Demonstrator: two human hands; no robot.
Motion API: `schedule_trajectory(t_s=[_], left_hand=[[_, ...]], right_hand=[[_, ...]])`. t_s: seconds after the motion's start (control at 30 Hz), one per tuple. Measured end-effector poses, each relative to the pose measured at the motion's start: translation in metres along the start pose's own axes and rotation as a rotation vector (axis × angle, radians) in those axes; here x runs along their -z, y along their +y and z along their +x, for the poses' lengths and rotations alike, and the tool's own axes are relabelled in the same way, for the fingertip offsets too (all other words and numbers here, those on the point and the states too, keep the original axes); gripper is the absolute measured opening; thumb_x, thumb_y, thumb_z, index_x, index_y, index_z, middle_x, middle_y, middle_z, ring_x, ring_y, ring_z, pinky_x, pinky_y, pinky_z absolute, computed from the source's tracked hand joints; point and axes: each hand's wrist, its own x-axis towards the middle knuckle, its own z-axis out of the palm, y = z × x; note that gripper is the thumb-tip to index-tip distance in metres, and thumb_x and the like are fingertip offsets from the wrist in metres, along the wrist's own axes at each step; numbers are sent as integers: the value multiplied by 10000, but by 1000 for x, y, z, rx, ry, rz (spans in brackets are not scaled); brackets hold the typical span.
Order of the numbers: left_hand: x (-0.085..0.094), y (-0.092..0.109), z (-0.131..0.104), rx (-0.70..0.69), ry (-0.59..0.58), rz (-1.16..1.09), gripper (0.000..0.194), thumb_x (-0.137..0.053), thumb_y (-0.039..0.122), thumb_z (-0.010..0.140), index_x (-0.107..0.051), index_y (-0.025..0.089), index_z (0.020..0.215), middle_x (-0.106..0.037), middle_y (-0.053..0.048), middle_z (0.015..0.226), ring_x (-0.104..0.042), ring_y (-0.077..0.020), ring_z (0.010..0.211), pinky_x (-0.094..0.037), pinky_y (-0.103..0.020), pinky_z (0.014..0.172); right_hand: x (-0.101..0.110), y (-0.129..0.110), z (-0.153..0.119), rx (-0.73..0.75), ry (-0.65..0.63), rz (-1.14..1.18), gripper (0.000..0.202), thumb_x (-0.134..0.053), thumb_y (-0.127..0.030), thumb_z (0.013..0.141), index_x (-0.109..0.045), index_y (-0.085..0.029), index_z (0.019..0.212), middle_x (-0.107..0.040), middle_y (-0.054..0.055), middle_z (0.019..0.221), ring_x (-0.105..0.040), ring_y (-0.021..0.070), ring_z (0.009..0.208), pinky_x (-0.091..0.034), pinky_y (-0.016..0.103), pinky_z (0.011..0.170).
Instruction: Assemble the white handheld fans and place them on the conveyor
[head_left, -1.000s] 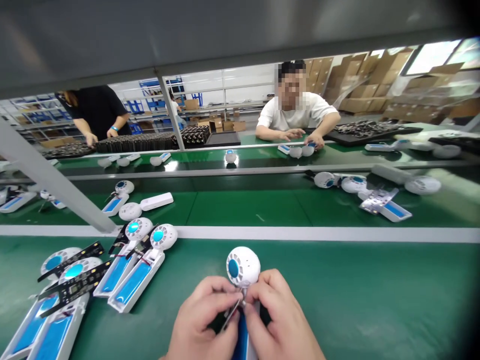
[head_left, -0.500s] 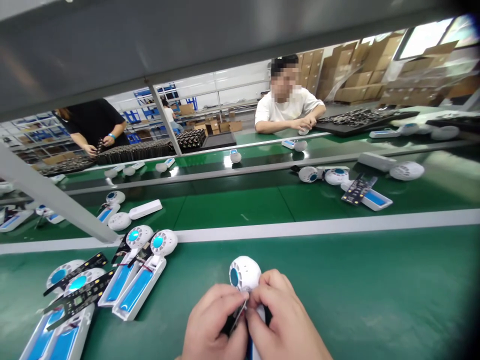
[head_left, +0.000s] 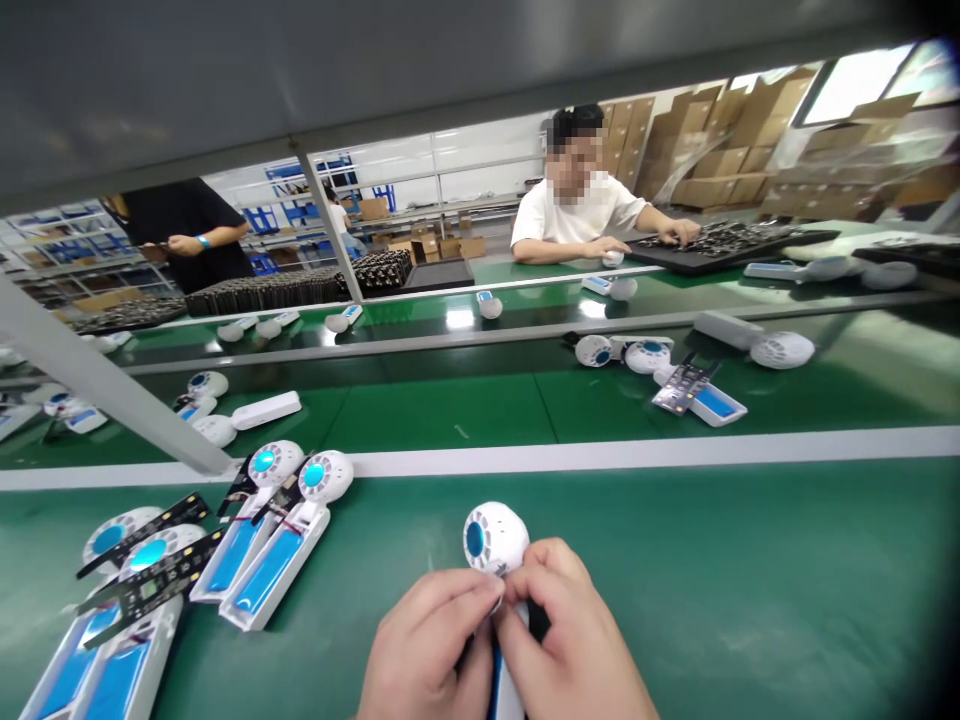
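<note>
A white handheld device [head_left: 496,537] with a round vented head and a blue disc lies in front of me, its handle running toward me between my hands. My left hand [head_left: 435,640] is closed in a pinch at the neck, just below the head. What its fingertips hold is hidden. Closed as well, my right hand [head_left: 570,630] grips the neck and handle from the right, thumb and forefinger meeting the left fingertips. A strip of the blue insert [head_left: 495,685] in the handle shows between the hands.
To my left lie several similar opened devices [head_left: 279,570] with black circuit boards [head_left: 161,585] across them. Beyond a white rail [head_left: 450,462], a green belt [head_left: 442,400] carries more parts. A slanted post [head_left: 112,375] stands left. A co-worker [head_left: 574,210] reaches into a black tray [head_left: 675,262].
My hands stay at the neck; a thin piece seen between my left fingers before is now hidden. Belt parts have shifted: near ones left, far ones right. The co-worker's hand has moved to the tray.
</note>
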Motion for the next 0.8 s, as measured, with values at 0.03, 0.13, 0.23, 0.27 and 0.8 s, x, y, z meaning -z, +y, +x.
schedule_trajectory(t_s=[0.03,0.13,0.23,0.27,0.8], left_hand=[[0,0,1,4,-1,-6,376,-560,-41,804,-635,177,1101,-729,-85,973,-714,-154,856,-611,-218,756],[-1,-1,4,16,3,-22,374,-552,-46,803,-634,175,1094,-733,-81,943,-710,-147,828,-609,-218,736],[-2,-4,3,27,-5,-32,388,-555,-40,805,-630,178,1117,-732,-80,940,-706,-147,821,-607,-221,720],[-2,-4,3,26,-12,-35,392,-557,-35,805,-628,178,1127,-732,-83,945,-706,-151,825,-608,-225,717],[3,-7,15,-34,-136,-45,426,-516,-52,763,-618,186,1101,-750,-69,878,-723,-146,741,-610,-210,659]], right_hand=[[-1,0,-1,18,19,-28,156,-491,-176,845,-566,-216,713,-532,42,888,-558,205,898,-491,328,792],[-4,0,-2,61,59,-75,180,-490,-193,863,-588,-220,714,-537,44,876,-546,209,886,-491,329,772],[-6,-3,-3,72,101,-92,204,-476,-190,866,-592,-223,702,-535,45,859,-543,208,864,-490,328,748],[-7,-3,-3,71,120,-100,208,-472,-190,865,-590,-222,697,-534,46,856,-544,208,858,-490,327,742],[-12,18,-5,72,152,-50,214,-483,-170,838,-491,-226,632,-565,-23,799,-608,98,641,-488,198,595]])
